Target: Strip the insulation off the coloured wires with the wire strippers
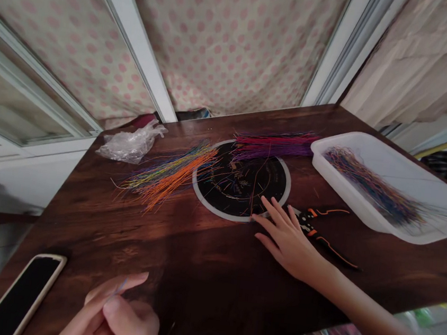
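Hands rest well apart: the left hand (112, 313) sits at the near edge of the table, and the right hand (289, 244) lies spread open on it. Beneath them is a dark wooden table (92, 239), with a polka-dot curtain (228, 45) hanging behind it. At the table's right end sits a white plastic tray (363, 203) holding a long bundle of multicoloured wires (373, 188). Mid-table lies a round black mat (261, 193) with a white rim, scattered with short wire bits (229, 189). A purple and red wire bunch (274, 145) crosses its far edge, and an orange and multicoloured wire bunch (170, 175) crosses its left edge. Farther left is a crumpled plastic bag (132, 143). A phone (20, 295) lies face up near the left hand. The right fingertips (256, 217) touch the mat's rim, just beside orange-handled pliers (331, 240). The left thumb and fingers pinch a thin pale wire (120, 285).
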The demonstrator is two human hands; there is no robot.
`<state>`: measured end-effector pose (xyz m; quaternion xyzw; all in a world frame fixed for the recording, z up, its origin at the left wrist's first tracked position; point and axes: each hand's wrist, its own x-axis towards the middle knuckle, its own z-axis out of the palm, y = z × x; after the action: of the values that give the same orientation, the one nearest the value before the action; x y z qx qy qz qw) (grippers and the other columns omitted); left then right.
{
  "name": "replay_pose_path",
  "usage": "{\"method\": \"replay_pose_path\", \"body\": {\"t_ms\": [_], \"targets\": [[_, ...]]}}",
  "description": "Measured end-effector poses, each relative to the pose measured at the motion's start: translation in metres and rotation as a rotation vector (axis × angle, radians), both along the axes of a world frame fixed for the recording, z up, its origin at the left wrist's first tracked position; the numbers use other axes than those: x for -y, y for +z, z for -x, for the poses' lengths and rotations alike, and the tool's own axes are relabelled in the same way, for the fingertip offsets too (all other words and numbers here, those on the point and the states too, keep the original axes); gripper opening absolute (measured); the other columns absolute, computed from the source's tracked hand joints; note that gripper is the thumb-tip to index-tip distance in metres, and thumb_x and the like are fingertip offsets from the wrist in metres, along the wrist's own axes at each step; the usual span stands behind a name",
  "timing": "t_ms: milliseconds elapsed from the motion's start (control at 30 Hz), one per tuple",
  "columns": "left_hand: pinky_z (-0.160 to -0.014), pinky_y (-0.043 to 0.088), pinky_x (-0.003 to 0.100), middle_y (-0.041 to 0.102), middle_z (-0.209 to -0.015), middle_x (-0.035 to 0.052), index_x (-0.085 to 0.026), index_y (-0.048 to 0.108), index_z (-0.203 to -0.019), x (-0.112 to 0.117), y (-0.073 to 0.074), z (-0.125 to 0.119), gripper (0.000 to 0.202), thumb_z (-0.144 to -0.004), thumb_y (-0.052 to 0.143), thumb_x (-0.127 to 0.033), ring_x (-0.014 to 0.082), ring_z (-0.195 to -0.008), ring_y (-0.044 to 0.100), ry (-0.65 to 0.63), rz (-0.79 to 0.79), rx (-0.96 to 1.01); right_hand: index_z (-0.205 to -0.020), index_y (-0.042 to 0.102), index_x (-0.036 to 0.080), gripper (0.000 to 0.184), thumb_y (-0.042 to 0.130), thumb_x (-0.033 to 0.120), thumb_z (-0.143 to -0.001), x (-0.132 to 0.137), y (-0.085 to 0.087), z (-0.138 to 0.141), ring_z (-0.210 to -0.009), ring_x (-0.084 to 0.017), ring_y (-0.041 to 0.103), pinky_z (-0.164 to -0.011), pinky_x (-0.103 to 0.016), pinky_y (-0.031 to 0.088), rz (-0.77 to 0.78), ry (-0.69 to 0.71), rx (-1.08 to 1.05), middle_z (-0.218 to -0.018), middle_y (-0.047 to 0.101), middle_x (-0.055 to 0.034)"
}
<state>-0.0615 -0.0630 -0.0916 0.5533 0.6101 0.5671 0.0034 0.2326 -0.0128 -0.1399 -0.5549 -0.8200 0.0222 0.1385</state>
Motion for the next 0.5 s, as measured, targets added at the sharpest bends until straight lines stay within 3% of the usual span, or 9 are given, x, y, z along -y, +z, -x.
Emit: {"method": "replay_pose_path", "body": {"t_ms": [100, 300, 400, 500], "targets": [[-0.045, 0.048, 0.029, 0.069, -0.066, 0.0021, -0.019, 0.055, -0.056, -0.004, 0.001, -0.005, 0.03, -0.084, 0.063, -0.02, 0.0155, -0.053, 0.062, 0.03, -0.068, -0.016, -0.122, 0.068, 0.023, 0.031, 0.048, 0.028, -0.099, 0.001, -0.001, -0.006, -0.148, -0.034, 0.032, -0.112, -0.064, 0.037, 0.023, 0.058, -0.048, -0.159, 0.039, -0.0137], [-0.043, 0.043, 0.027, 0.067, -0.062, 0.0017, -0.016, 0.069, -0.069, -0.015, -0.002, -0.012, 0.023, -0.088, 0.059, -0.022, 0.0123, -0.046, 0.055, 0.102, -0.094, -0.025, -0.142, 0.053, 0.018, 0.045, 0.047, 0.021, -0.098, -0.002, -0.001, -0.008, -0.148, -0.037, 0.031, -0.111, -0.071, 0.032, -0.035, 0.019, -0.214, -0.157, 0.04, -0.0195], [-0.054, 0.049, 0.026, 0.07, -0.067, 0.0021, -0.016, 0.069, -0.078, -0.023, -0.005, -0.011, 0.018, -0.089, 0.056, -0.011, 0.0138, -0.057, 0.062, -0.013, -0.185, -0.177, -0.135, 0.059, 0.022, 0.04, 0.047, 0.018, -0.097, 0.001, 0.012, -0.002, -0.141, -0.03, 0.047, -0.111, -0.061, 0.042, -0.08, 0.096, -0.345, -0.15, 0.052, -0.0162], [-0.066, 0.052, 0.028, 0.074, -0.076, 0.003, -0.016, 0.068, -0.094, -0.03, 0.001, -0.017, 0.021, -0.084, 0.059, 0.0, 0.0158, -0.069, 0.068, -0.187, -0.227, -0.41, -0.126, 0.063, 0.021, 0.033, 0.051, 0.018, -0.095, 0.008, 0.032, 0.01, -0.122, -0.022, 0.064, -0.102, -0.043, 0.056, -0.126, 0.192, -0.485, -0.13, 0.068, -0.013]]}}
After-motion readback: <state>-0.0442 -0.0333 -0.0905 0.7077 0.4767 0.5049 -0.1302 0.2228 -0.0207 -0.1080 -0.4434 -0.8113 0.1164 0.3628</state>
